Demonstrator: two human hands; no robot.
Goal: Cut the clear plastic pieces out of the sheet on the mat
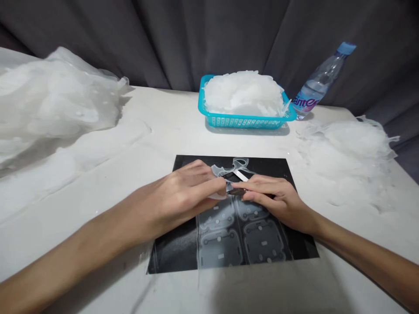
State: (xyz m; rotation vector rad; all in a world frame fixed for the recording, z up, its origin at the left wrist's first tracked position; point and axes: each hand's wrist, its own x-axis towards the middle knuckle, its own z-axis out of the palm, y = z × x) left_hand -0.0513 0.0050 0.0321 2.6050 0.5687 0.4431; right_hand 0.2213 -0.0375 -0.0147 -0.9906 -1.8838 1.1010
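Note:
My left hand point(196, 189) is closed, its thumb and index finger pinching a thin translucent rubbery piece point(218, 195) above the black mat. My right hand point(278, 196) is closed around a small metal tool point(241, 175) with two arms spread apart, one bright and one dark; scissors or tweezers, I cannot tell which. The tool's tips reach close to the left fingers. Just beyond both hands lies a curled translucent offcut point(240, 163). Below them, a clear moulded sheet point(221, 250) with several rounded rectangular shapes lies on the black mat point(173, 244). My fingers partly hide the pinched piece.
Past the mat stands a turquoise basket point(245, 122) heaped with translucent pieces, beside a tilted-looking water bottle point(319, 87). A large pile of translucent sheets point(59, 100) lies left, and a loose heap of scraps point(356, 148) lies right. A dark curtain point(163, 39) hangs behind the white table point(157, 117).

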